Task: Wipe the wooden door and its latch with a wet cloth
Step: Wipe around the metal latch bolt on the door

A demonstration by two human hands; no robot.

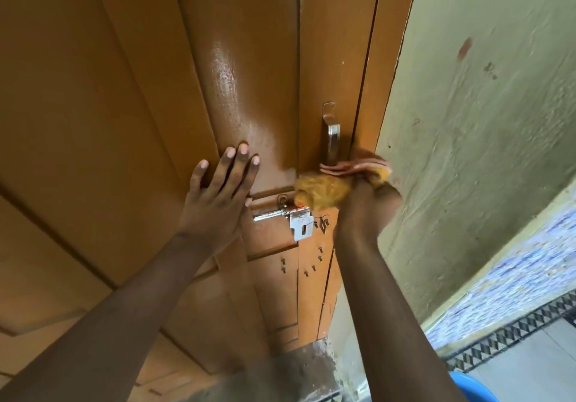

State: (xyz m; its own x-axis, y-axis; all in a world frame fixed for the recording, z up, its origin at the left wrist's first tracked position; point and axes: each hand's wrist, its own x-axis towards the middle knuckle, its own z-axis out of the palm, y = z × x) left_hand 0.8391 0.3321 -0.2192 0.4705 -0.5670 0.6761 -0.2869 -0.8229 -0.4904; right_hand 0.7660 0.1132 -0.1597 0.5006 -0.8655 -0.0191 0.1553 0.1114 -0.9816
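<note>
The brown wooden door [124,105] fills most of the view, with a pale green wall [483,121] to its right. The left hand [218,196] lies open, fingers spread flat on the door panel. The right hand [364,202] grips a yellow cloth [324,191], pressed against the door just above the metal latch [296,217] and below the handle [332,136].

Orange-brown door [131,96], yellow cloth [324,191], silver latch [296,219].
</note>
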